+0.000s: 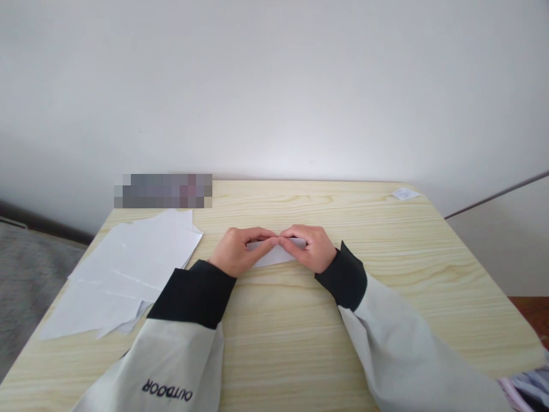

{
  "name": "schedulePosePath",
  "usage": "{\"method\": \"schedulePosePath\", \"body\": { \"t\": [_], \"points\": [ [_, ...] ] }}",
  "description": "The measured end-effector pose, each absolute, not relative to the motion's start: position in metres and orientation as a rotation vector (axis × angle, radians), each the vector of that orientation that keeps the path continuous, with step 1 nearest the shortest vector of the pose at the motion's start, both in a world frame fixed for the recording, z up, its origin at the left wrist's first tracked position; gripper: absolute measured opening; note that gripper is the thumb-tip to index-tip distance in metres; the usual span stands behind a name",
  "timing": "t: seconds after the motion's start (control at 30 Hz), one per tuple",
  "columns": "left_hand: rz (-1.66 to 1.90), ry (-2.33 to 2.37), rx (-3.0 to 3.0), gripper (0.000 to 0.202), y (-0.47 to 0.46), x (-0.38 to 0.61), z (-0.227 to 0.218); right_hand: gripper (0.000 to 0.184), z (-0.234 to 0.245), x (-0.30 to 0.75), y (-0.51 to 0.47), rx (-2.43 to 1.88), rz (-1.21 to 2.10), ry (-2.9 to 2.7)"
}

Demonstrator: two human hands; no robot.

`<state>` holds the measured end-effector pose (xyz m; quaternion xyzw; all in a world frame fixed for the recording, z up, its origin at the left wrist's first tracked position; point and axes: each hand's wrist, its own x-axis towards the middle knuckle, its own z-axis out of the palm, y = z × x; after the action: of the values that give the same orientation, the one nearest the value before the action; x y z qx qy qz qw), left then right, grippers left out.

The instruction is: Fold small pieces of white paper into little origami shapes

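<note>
A small sheet of white paper (274,256) is held between my two hands over the middle of the table. My left hand (242,250) pinches its upper edge with thumb and fingertips. From the other side my right hand (309,247) grips the same edge, and the two thumb tips meet near the paper's centre. The top edge looks folded or bent where the thumbs press. Part of the paper is hidden behind the fingers.
Several loose white sheets (124,269) lie in an uneven pile on the left of the wooden table (291,355). A small folded white paper (405,194) rests at the far right corner. A blurred-out object (165,191) sits at the back left, before the white wall (274,86).
</note>
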<state>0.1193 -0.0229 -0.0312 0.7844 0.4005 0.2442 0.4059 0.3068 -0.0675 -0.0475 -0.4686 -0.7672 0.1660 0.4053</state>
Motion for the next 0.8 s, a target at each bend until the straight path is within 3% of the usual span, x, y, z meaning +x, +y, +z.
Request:
{"method": "schedulePosePath", "body": {
  "t": [0.47, 0.6, 0.8],
  "points": [
    [0.721, 1.155, 1.941, 0.036, -0.019, 0.118, -0.031, 0.023, -0.058, 0.314, -0.060, -1.354, 0.664, -1.472],
    [0.717, 1.115, 1.958, 0.033, -0.018, 0.117, -0.037, 0.019, -0.056, 0.311, -0.060, -1.385, 0.457, -1.555],
    [0.746, 1.059, 2.455, 0.015, -0.011, 0.114, -0.050, 0.016, -0.061, 0.314, -0.058, -1.353, 0.202, -1.769]
  ]
}}
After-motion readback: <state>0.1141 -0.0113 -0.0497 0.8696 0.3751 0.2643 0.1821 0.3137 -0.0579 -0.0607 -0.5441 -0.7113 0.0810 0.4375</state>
